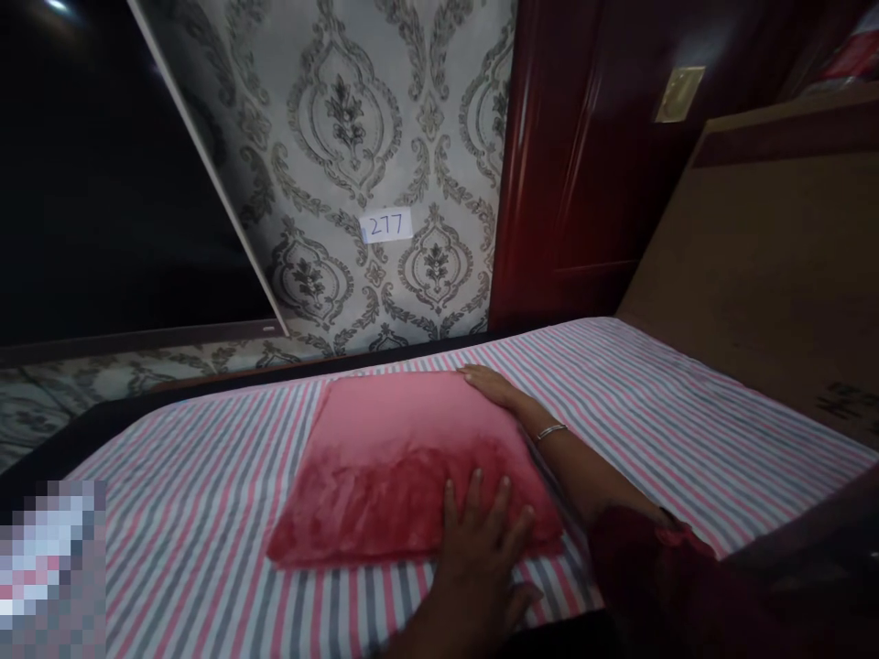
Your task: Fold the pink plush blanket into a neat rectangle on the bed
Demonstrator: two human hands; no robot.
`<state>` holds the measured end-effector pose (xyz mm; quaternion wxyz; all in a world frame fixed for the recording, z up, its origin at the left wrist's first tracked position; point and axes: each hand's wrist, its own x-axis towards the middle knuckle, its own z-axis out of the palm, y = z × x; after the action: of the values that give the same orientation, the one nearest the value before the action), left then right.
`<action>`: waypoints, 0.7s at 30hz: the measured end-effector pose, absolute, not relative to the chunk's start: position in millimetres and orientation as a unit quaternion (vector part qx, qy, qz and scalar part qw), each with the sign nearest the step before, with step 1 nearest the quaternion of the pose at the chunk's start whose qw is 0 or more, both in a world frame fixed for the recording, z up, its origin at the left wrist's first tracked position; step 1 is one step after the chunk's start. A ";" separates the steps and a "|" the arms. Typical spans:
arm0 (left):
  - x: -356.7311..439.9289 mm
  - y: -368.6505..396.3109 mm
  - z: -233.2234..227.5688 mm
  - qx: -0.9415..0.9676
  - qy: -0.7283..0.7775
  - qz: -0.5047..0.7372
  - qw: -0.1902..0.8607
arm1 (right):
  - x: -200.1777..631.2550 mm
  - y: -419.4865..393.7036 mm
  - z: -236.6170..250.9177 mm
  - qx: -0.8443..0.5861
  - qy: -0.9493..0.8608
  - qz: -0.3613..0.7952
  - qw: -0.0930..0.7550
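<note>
Head view, one plush piece [412,430]: pink shading to red, roughly four-sided, cushion or folded cloth unclear; lies flat mid-front on a striped sheet [199,513], whose level surface supports it. Left hand [477,535]: fingers spread wide, laid on the near right part, seemingly to press or smooth the pile. Right hand [489,385], bracelet [551,431] at wrist: fingers over the far right corner, presumably steadying it; whether pinching, cannot be told. Card marked 277 [386,225]: on patterned wallpaper [343,119], likely as a label.

dark red sleeve [635,549], thin silver bangle [550,431]
</note>
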<state>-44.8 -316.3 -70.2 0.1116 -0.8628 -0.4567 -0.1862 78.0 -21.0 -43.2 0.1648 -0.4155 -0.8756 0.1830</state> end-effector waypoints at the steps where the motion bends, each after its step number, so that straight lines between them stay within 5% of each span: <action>1: -45.3 -316.1 -70.1 -0.863 -0.457 -0.186 0.111 | 78.8 -19.8 -43.7 -0.424 -0.870 0.184 0.169; 9: -46.0 -312.1 -66.3 -0.868 -0.440 -0.210 0.095 | 92.4 -38.6 -15.6 -0.486 -0.837 0.136 0.213; 14: -43.7 -321.8 -56.9 -0.868 -0.406 -0.276 0.069 | 100.3 -96.4 -6.7 -0.379 -0.886 0.086 0.254; 21: -84.8 -288.4 19.4 -0.838 -0.368 -0.402 0.006 | 95.2 -170.7 2.4 -0.263 -0.941 0.092 0.190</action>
<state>-84.8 -288.4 19.4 0.0063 -0.8383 -0.3683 -0.4019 95.2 -170.7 2.4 0.1903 -0.2633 -0.9413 0.0916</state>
